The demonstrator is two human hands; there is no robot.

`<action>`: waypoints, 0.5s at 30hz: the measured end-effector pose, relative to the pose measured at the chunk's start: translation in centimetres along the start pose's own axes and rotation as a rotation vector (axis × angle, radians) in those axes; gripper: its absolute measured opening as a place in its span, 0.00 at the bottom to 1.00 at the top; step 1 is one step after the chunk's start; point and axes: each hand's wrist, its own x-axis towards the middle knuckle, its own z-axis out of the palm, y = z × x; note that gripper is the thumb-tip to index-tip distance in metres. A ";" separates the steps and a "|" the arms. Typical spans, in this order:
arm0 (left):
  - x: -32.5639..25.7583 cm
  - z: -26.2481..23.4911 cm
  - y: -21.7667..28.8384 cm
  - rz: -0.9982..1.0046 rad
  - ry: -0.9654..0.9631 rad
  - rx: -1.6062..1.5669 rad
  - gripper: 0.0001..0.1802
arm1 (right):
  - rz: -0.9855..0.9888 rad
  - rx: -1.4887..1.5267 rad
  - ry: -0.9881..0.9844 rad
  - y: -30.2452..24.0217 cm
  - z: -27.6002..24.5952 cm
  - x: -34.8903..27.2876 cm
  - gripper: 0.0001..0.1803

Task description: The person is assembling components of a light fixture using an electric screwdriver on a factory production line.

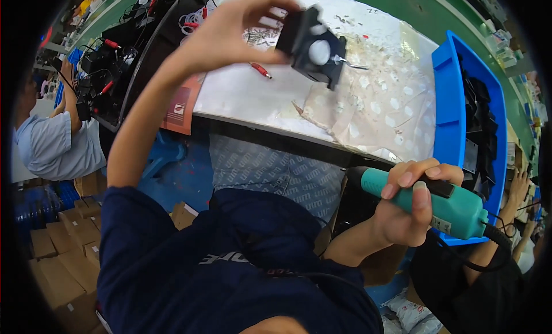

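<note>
Raised over the white tabletop, my left hand (221, 37) is closed on the edge of a black plastic housing (300, 42). A round white part (319, 52) shows on the housing's face, and a thin metal piece (351, 64) sticks out on its right; the housing is slightly blurred. My right hand (408, 204) is wrapped round a teal corded electric screwdriver (463, 210), held tilted near the table's front right corner. Its black nose points left, and its tip is hard to make out. Under my left hand, a red plug (260, 70) lies on the table.
At the right stands a blue bin (449, 95) of black parts (480, 121). Small screws and white bits litter a clear plastic sheet (368, 118) on the table (241, 101). A black bin (138, 75) with cables is at left. Co-workers sit on both sides; cardboard boxes (69, 247) lie lower left.
</note>
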 end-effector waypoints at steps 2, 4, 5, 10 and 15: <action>-4.3 1.5 -1.6 -0.132 0.083 -0.038 0.34 | 0.032 -0.004 0.013 0.7 0.5 0.2 0.17; -7.6 2.2 -2.2 -0.255 0.096 0.042 0.34 | 0.055 -0.012 -0.005 1.0 0.9 0.2 0.17; -8.7 2.4 -2.5 -0.314 0.070 0.163 0.34 | 0.073 -0.031 -0.014 1.3 1.1 0.3 0.17; -9.9 3.9 -2.1 -0.092 0.055 0.301 0.34 | 0.098 -0.086 -0.086 2.0 2.1 1.1 0.14; -9.1 4.3 -1.7 -0.125 0.023 0.257 0.41 | 0.081 -0.034 -0.095 2.0 3.8 2.4 0.14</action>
